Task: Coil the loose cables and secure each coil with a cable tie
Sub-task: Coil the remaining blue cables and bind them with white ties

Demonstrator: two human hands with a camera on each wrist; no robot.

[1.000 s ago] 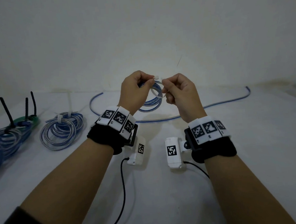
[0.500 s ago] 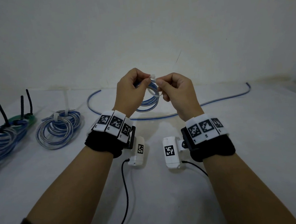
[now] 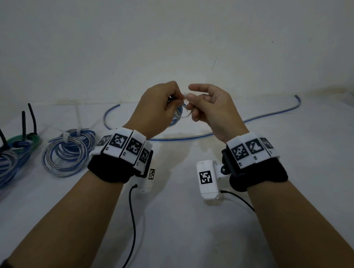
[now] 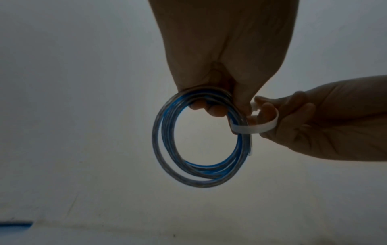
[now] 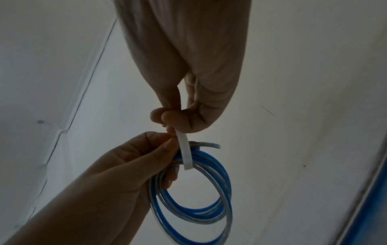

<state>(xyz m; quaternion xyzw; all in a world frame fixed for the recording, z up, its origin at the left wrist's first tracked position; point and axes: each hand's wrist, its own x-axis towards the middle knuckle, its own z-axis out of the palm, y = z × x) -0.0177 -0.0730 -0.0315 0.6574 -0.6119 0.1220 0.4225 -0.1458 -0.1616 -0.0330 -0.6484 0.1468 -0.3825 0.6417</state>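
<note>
My left hand (image 3: 161,105) holds a small coil of blue and clear cable (image 4: 201,140) up above the table, fingers curled through its top. A white cable tie (image 4: 257,127) loops around the coil's right side. My right hand (image 3: 203,104) pinches the tie beside the left thumb, its index finger lifted. In the right wrist view the white tie (image 5: 185,152) runs from the right hand's fingertips down across the coil (image 5: 199,199). The tie's head is hidden between the fingers.
A loose blue and clear cable (image 3: 254,118) curves across the back of the white table (image 3: 178,228). At the left lie a coil bound with white ties (image 3: 68,149) and more coils bound with black ties (image 3: 10,154).
Both hands have stayed together at the coil. The right hand's index finger has lifted off, and the right wrist has turned outward a little.
</note>
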